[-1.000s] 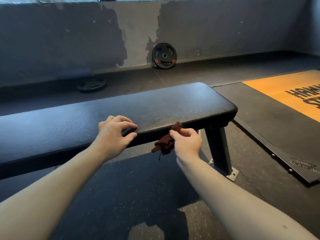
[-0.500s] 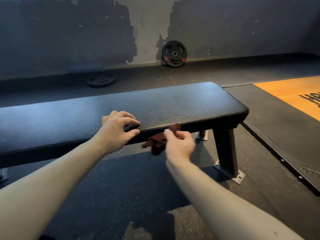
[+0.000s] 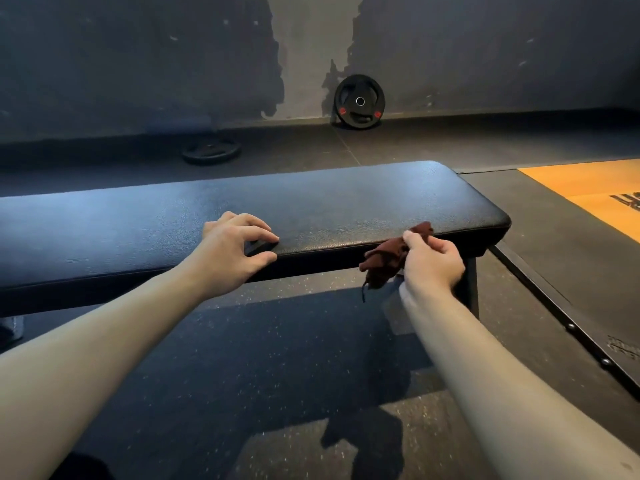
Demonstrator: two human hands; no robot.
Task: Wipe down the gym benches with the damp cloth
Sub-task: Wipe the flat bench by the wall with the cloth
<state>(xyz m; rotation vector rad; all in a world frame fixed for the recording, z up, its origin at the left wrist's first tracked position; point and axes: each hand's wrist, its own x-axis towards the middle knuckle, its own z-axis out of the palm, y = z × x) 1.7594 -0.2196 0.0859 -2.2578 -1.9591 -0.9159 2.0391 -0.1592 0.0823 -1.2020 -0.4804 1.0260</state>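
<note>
A flat black padded gym bench (image 3: 329,206) runs across the view from the left edge to the right of centre. My left hand (image 3: 233,252) rests on its near edge with fingertips bent onto the top and the thumb against the front side. My right hand (image 3: 431,263) grips a bunched dark red-brown cloth (image 3: 389,259) against the bench's front side near its right end. Part of the cloth hangs below the pad, and a loose thread dangles from it. The bench's right leg is mostly hidden behind my right hand.
A black weight plate (image 3: 359,102) with red marks leans on the far wall, and another plate (image 3: 211,151) lies flat on the floor to its left. An orange lifting platform (image 3: 588,192) with a black metal-edged border (image 3: 554,299) lies at the right. The floor is dark speckled rubber.
My right hand has slid the cloth along the bench's front edge to the left and then back toward the right end. The left hand has stayed on the near edge.
</note>
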